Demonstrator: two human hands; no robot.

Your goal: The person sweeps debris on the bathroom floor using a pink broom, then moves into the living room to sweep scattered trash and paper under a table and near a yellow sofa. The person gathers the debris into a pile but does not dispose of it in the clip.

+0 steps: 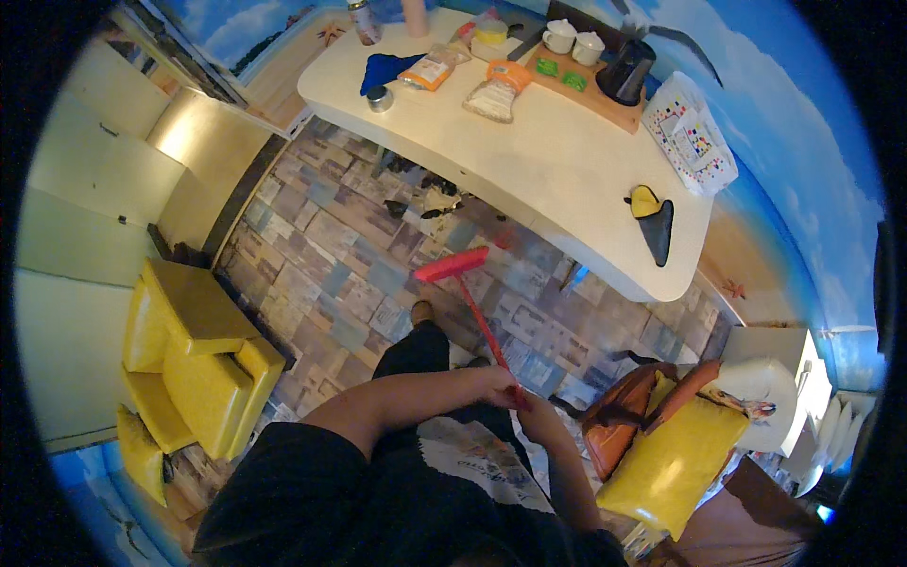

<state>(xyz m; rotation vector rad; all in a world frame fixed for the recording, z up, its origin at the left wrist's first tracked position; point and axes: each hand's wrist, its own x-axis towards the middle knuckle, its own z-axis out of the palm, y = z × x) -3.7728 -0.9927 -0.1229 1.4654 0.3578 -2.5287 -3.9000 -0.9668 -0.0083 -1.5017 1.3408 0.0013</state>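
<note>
A broom with a red head (452, 264) and a thin red handle (483, 322) extends away from my body over the floor. Both hands grip the upper handle close to my waist. My left hand (500, 388) wraps it from the left side. Just beyond, nearer the handle's top end, my right hand (536, 418) is closed around it; the fingers partly overlap and hide the grip. The bristles point toward the table's underside and seem to rest on the wood-patterned floor (361, 248). Dark and pale scraps (438, 198), too unclear to identify, lie on the floor by the table's edge.
A cream table (567, 184) with rounded corners spans the far side, bearing food bags (492, 99), a wooden tray (609, 106) with cups and a black kettle. Left stands a yellow armchair (205, 397); right, a brown chair (616, 418) with a yellow cushion (673, 453).
</note>
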